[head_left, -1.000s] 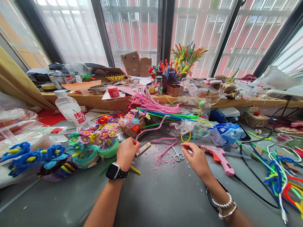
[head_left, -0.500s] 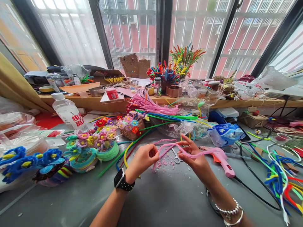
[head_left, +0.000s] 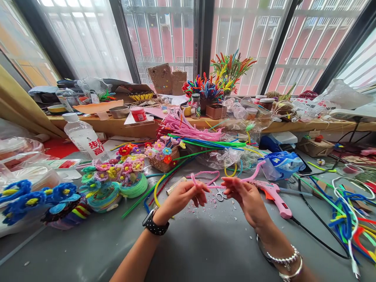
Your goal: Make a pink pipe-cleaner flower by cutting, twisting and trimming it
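Observation:
A pink pipe cleaner runs between my two hands, its far end rising past the right one and a short end curling up beyond the left. My left hand, with a watch on the wrist, is closed on it. My right hand, with bracelets at the wrist, pinches the same strand between thumb and fingers. On the table behind them lie small scissors and another bent pink pipe cleaner. Pink bits of fluff are scattered below. Right of my hands rests a pink glue gun.
Pipe-cleaner flowers in pots and a water bottle stand on the left. A bundle of pink pipe cleaners lies at the back. Loose coloured pipe cleaners and a white cable tangle on the right, near a blue packet.
The pink pipe cleaner went from an arch between my hands to a straighter stretch, its end now rising on the right. My left hand turned over and moved slightly right; my right fingers closed together.

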The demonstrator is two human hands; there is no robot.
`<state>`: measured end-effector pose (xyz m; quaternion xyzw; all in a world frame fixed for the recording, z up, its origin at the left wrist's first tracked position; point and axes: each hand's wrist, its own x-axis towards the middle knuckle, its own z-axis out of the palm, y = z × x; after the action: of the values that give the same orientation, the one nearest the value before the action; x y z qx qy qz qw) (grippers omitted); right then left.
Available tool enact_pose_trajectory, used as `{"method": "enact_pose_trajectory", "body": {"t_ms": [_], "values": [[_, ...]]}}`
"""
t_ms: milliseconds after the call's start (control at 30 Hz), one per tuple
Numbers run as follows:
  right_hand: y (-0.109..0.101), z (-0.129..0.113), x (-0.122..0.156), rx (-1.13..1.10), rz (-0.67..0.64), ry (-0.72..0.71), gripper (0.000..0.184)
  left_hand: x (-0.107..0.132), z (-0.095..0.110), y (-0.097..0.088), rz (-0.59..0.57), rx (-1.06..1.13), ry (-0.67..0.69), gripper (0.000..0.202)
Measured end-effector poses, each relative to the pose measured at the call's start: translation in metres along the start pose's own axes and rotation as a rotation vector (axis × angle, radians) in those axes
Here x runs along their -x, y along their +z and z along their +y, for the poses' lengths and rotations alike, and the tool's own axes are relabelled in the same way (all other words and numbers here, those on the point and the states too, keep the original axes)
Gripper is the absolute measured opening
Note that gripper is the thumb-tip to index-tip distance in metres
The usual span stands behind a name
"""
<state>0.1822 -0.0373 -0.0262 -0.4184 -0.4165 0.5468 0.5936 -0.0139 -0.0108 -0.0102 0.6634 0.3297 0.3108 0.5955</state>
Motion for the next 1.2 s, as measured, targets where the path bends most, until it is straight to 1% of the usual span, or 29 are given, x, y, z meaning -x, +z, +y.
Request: {"method": "enact_pose_trajectory", "body": {"t_ms": [67, 167, 267, 333, 367, 467, 567, 667, 733, 800, 867, 900, 967, 1033, 1200], "values": [[-0.004, -0.001, -0.003, -0.102, 0.050, -0.012, 0.036, -0.001, 0.000, 0.000, 0.058, 0.015, -0.009, 0.046], [-0.010, -0.001, -0.008, -0.278, 0.124, -0.044, 0.029, -0.001, 0.001, -0.001, 0.102, 0.048, -0.026, 0.044], [-0.014, -0.002, -0.012, -0.411, 0.083, -0.051, 0.022, -0.003, -0.001, 0.001, 0.171, 0.207, -0.029, 0.042], [-0.013, -0.002, -0.012, -0.438, 0.056, -0.067, 0.021, -0.005, -0.004, 0.002, 0.230, 0.336, -0.025, 0.039], [-0.012, -0.002, -0.010, -0.425, 0.044, -0.083, 0.023, -0.006, -0.005, 0.003, 0.255, 0.394, -0.025, 0.037], [-0.007, 0.000, -0.005, -0.283, 0.000, -0.129, 0.035, -0.006, -0.006, 0.006, 0.315, 0.474, -0.035, 0.032], [-0.001, 0.004, -0.001, -0.102, -0.064, -0.109, 0.042, -0.006, -0.003, 0.010, 0.412, 0.380, -0.044, 0.030], [0.002, 0.006, 0.002, 0.080, -0.109, -0.067, 0.045, -0.005, -0.001, 0.012, 0.459, 0.258, -0.039, 0.031], [0.003, 0.006, 0.004, 0.308, -0.100, -0.089, 0.046, -0.006, -0.002, 0.013, 0.460, 0.183, 0.001, 0.030], [0.005, 0.006, 0.007, 0.597, -0.092, -0.153, 0.046, -0.006, -0.003, 0.013, 0.464, 0.103, 0.057, 0.028], [0.006, 0.006, 0.009, 0.838, -0.114, -0.230, 0.046, -0.006, -0.004, 0.014, 0.473, 0.041, 0.100, 0.026], [0.007, 0.006, 0.009, 0.922, -0.137, -0.263, 0.046, -0.006, -0.004, 0.014, 0.477, 0.026, 0.111, 0.027], [0.008, 0.007, 0.011, 1.019, -0.181, -0.304, 0.046, -0.005, -0.004, 0.014, 0.482, 0.016, 0.125, 0.033], [0.008, 0.007, 0.011, 1.058, -0.199, -0.323, 0.046, -0.004, -0.004, 0.015, 0.476, 0.015, 0.130, 0.035], [0.010, 0.007, 0.013, 1.099, -0.268, -0.337, 0.046, -0.005, -0.008, 0.016, 0.462, -0.013, 0.176, 0.029]]}}
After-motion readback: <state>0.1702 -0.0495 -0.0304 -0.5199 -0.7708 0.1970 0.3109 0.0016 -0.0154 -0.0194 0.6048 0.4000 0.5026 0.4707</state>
